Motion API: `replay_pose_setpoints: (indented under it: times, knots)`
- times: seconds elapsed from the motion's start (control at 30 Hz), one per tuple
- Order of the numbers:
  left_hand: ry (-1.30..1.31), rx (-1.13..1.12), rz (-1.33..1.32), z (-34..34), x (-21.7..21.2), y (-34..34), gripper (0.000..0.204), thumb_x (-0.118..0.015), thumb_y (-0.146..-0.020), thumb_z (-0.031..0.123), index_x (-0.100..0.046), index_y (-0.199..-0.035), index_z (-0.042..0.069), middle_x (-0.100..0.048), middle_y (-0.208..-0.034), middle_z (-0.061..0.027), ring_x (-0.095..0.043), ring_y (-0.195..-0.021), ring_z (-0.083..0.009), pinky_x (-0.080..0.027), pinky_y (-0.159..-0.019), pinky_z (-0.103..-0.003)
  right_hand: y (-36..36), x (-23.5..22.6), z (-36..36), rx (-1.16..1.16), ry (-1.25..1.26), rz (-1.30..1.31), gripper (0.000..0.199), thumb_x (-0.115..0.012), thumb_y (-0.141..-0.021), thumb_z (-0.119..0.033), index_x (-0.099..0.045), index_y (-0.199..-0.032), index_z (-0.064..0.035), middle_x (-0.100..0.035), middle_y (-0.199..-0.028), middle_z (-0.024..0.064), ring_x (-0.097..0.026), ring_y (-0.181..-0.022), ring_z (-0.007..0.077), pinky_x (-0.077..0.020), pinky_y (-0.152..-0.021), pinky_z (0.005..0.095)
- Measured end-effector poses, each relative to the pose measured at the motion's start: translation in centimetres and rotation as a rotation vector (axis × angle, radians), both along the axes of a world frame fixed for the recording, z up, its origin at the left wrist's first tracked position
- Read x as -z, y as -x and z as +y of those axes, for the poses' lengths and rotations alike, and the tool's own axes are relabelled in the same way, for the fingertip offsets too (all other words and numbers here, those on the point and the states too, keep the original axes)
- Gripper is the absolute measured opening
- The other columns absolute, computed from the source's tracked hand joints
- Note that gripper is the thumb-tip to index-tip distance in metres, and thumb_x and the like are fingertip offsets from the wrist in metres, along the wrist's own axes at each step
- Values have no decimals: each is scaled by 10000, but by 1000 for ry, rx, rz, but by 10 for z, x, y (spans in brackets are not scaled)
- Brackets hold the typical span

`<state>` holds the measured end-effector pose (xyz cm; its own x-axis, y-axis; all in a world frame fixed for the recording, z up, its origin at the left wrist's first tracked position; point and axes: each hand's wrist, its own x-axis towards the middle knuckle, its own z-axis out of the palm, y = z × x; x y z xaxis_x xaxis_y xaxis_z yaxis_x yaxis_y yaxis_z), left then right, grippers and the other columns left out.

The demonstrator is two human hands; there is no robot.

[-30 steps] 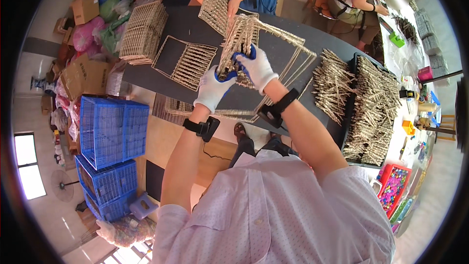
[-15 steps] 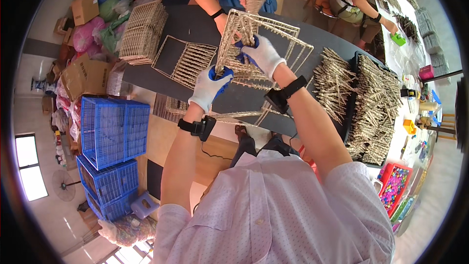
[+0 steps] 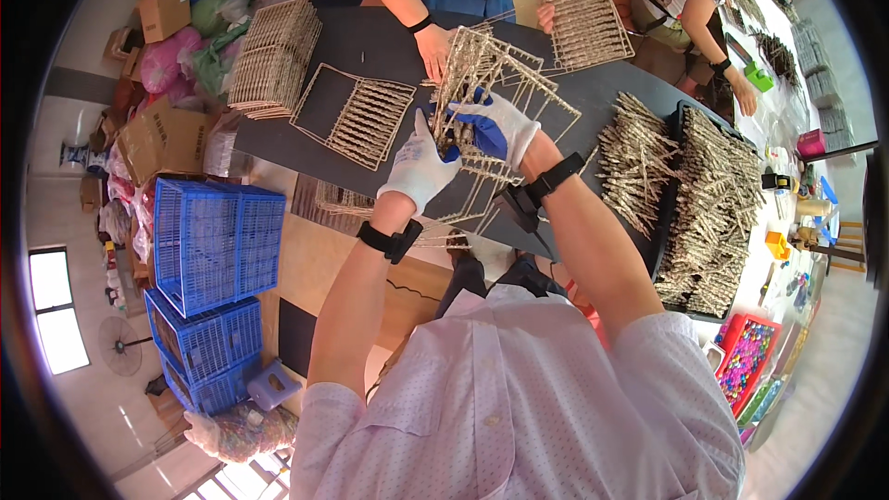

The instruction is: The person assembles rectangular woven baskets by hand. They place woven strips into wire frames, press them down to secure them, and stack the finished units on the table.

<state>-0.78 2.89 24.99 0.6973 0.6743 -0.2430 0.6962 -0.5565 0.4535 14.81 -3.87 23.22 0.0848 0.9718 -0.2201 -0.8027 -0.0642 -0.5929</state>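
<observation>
Both my hands, in white gloves with blue palms, are at a cluster of beige wrapped wire frames (image 3: 482,60) over the dark table. My left hand (image 3: 419,167) is at the cluster's lower left end, its index finger stretched out and the thumb side against the frame. My right hand (image 3: 498,128) is closed round the frame from the right, fingers partly hidden by the wrapped bars. Left of them, a single slatted frame (image 3: 370,120) lies flat. Across the table, a co-worker's hand (image 3: 432,51) is beside the cluster, and the other holds a slatted rack (image 3: 591,30).
A stack of slatted racks (image 3: 273,60) stands at the table's far left. Loose wrapped sticks (image 3: 634,157) lie at right beside a black tray (image 3: 659,245) heaped with more. Blue crates (image 3: 218,241) stand on the floor at left. Another person (image 3: 690,9) works at the far right.
The cluster has tilted between my hands, and my left index finger has straightened. My left hand has moved slightly right and down. The co-worker's rack has swung to the right, away from the cluster.
</observation>
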Motion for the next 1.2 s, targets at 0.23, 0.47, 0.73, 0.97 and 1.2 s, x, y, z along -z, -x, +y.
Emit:
replay_pose_setpoints:
  times: [0.23, 0.47, 0.73, 0.97, 1.2]
  knots:
    - [18, -22, 31, -8, -18, -9, 1003, -702, -761, 355, -125, -1449, -93, -591, -1146, -298, -607, -1063, -379, -477, -918, -399, 3, 10, 6, 79, 2, -25, 273, -695, -868, -108, -590, -1100, -10, -657, -973, 49, -627, -849, 141, -520, -768, 295]
    - [150, -206, -516, -1, 11, -2, 325, -706, -774, 144, -636, -1064, 14, -693, -940, -167, -678, -863, -291, -520, -782, -353, 9, 8, 17, 273, 29, -325, 317, -715, -834, -39, -589, -1124, -10, -648, -984, 38, -602, -824, 121, -500, -758, 275]
    - [423, -162, -450, 10, -1, 6, 149, -702, -830, 138, -679, -913, 16, -568, -648, 31, -480, -502, -50, -363, -452, -227, -14, 23, 7, 20, -80, -203, 323, -667, -831, -20, -581, -1142, 1, -642, -977, 51, -610, -842, 134, -507, -767, 294]
    - [317, -128, -288, 7, -1, -5, 236, -722, -804, 171, -673, -964, 5, -637, -698, -90, -594, -584, -175, -462, -548, -302, 1, 32, 25, 343, 190, -729, 475, -696, -809, -151, -539, -1227, 12, -651, -1074, 173, -632, -983, 281, -486, -861, 350]
    - [-176, -111, -204, -5, 23, -13, 582, -723, -778, 151, -495, -1306, 64, -665, -1032, -205, -637, -972, -367, -508, -840, -410, 9, 16, 27, 352, 413, -1087, 554, -667, -809, -284, -510, -1256, 4, -622, -1123, 255, -582, -1093, 389, -462, -912, 407]
